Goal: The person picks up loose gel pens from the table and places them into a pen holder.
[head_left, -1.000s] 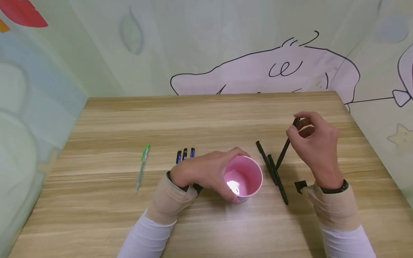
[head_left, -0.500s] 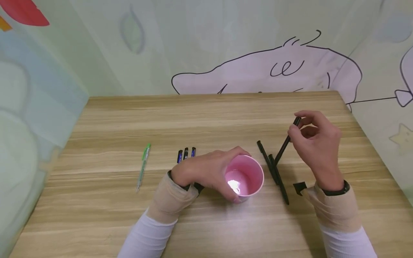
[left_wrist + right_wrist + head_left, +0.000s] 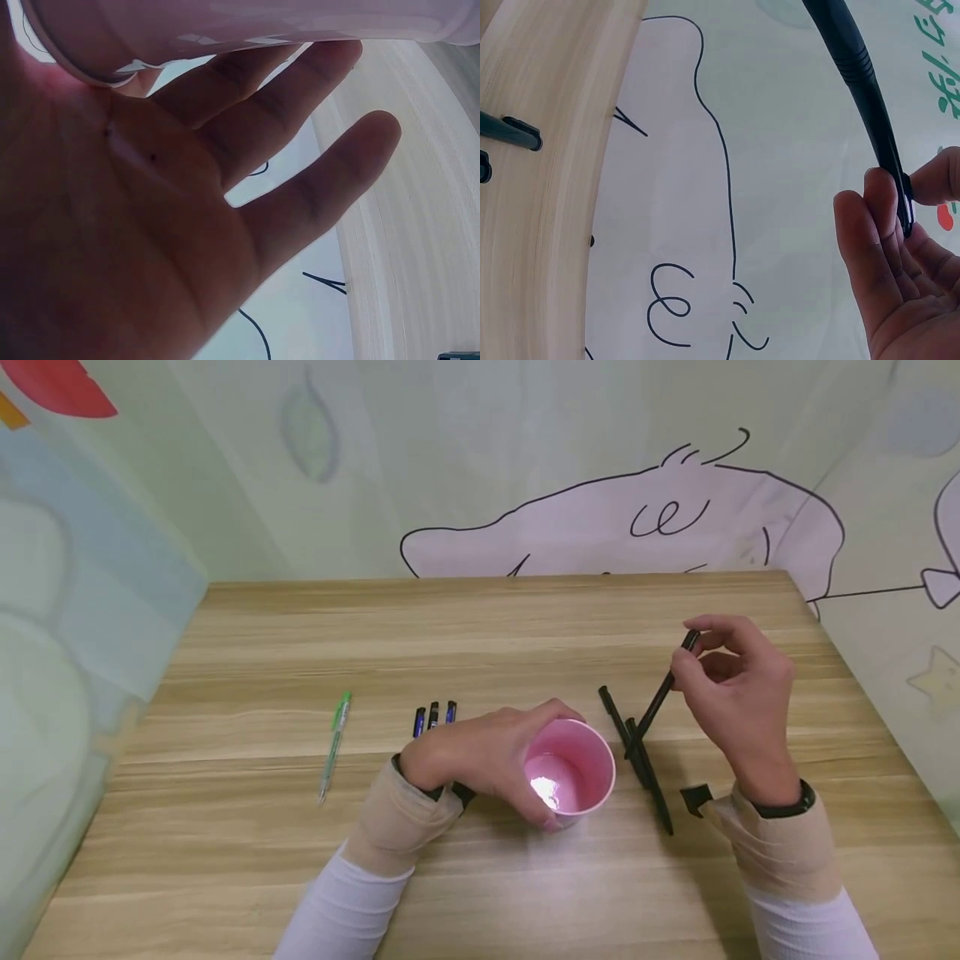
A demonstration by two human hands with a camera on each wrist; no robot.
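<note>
Black from end to end, the pen [image 3: 660, 699] slants down to the right of the cup [image 3: 588, 764], its clip end pinched between thumb and fingertips of the right hand [image 3: 742, 693]. Whether its lower tip touches the two loose pens [image 3: 657, 797] beneath, just right of the cup, cannot be told. Well apart from the right, the left hand [image 3: 487, 756] grips the cup, thumb and fingers round its left side. Good handling would likely mean a firm pinch, the tip raised clear before any sideways travel, and a steadying hold that does not squeeze. Left of the cup lie three pen ends [image 3: 433, 716] and, farther off, a green pen [image 3: 333, 747] on the table [image 3: 487, 635].
</note>
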